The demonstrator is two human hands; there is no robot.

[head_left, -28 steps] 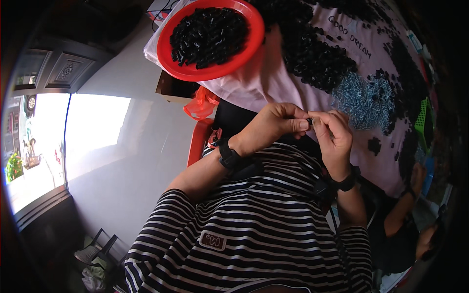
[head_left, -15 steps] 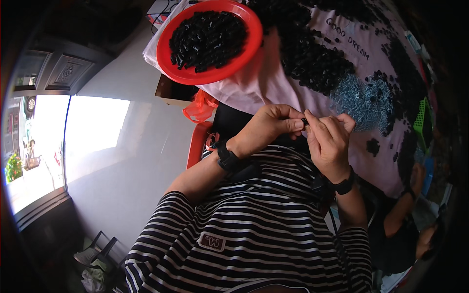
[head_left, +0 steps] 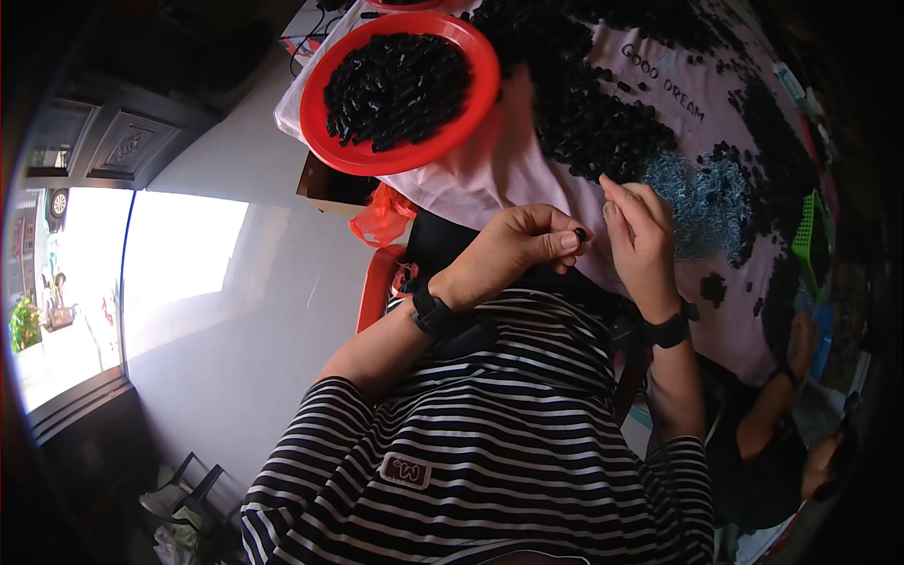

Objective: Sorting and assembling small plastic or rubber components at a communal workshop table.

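Between its thumb and forefinger, my left hand [head_left: 527,243] pinches a small black plastic piece [head_left: 580,234] in front of my body. My right hand [head_left: 644,247] is apart from it, thumb and forefinger slightly spread, with nothing visible between them. Its fingertips reach the near edge of a heap of small black pieces [head_left: 603,127] on the pale pink cloth [head_left: 499,188]. Beside that hand lies a tangle of thin light-blue pieces [head_left: 702,202]. A round red plate [head_left: 315,132] at the far left bears a pile of black tube-like pieces [head_left: 400,94].
A red plastic bag [head_left: 384,217] hangs below the plate, near a cardboard box [head_left: 328,186] and a red chair [head_left: 377,282]. At the right are a green perforated basket [head_left: 808,240] and another person's arm [head_left: 765,414]. More black pieces [head_left: 782,160] cover the cloth's right side.
My right hand has let go of the black piece and moved up and away to the heap. The left hand keeps the piece. The view has shifted slightly, showing more beyond the plate.
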